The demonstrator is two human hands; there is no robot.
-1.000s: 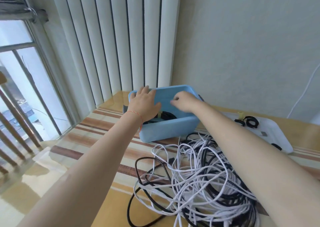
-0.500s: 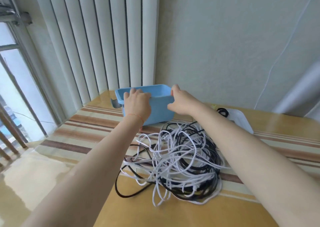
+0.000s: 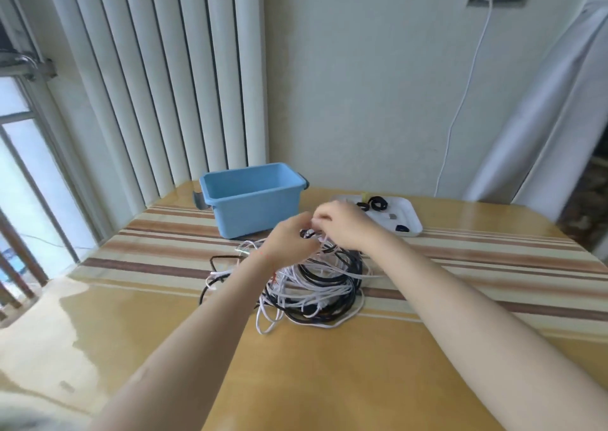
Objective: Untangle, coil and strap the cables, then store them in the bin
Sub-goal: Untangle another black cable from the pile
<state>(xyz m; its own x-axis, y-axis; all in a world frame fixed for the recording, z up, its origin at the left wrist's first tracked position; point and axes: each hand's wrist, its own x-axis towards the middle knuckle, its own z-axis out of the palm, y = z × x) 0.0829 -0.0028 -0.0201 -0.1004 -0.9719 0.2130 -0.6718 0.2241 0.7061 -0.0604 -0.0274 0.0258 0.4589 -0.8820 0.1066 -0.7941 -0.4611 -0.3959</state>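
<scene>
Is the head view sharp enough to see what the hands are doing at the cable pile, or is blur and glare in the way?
Head view: both hands, left hand and right hand, are motion-blurred, so their fingers on the cables cannot be read; window light leaves a glare patch on the table; wide-angle lens bows the blinds; the bin is fairly sharp.

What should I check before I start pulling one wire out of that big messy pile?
1. Both hands on the pile: ok. Left hand and right hand meet at the top of the tangled cables.
2. One cable singled out: cannot tell; the fingers are blurred.
3. Black and white cables separated: not ok, they are all knotted together.
4. Blue bin close by and open: ok, right behind the pile.
5. Straps ready: ok, black loops lie on the white tray.
6. Free tabletop for coiling: ok, in front of the pile.
</scene>
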